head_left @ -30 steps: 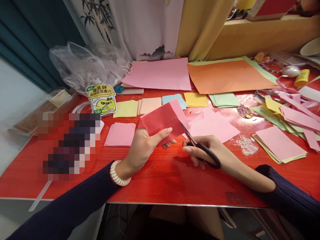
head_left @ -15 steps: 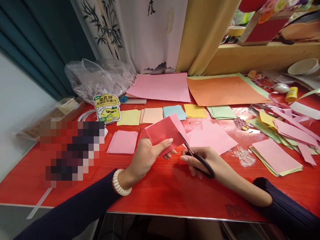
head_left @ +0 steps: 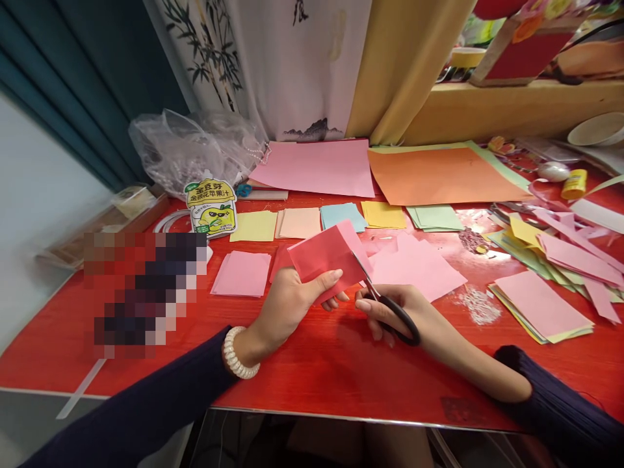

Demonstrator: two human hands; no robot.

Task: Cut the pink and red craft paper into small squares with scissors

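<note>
Above the red table, my left hand [head_left: 292, 296] pinches a piece of dark pink paper [head_left: 326, 257] between thumb and fingers. My right hand [head_left: 394, 312] grips black-handled scissors [head_left: 400, 318], its fingers in the loops. The blades lie against the right part of the paper; their exact opening is hard to make out. Behind the scissors rests a larger light pink sheet [head_left: 419, 266]. To the left of my left hand sits a stack of pink squares [head_left: 241, 273], with more dark pink paper [head_left: 279, 261] partly hidden behind the hand.
Yellow-green [head_left: 253, 226], peach [head_left: 298, 222], blue [head_left: 344, 218], yellow [head_left: 383, 215] and green paper stacks [head_left: 435, 218] form a row. Large pink [head_left: 316, 168] and orange sheets [head_left: 448, 175] lie behind. Paper strips [head_left: 580, 257] and a pink-topped stack [head_left: 541, 302] are right; a drink pouch [head_left: 212, 208] stands left.
The scissors' blades look slightly closer together on the paper. The whole view has shifted a little, and both hands keep nearly the same pose.
</note>
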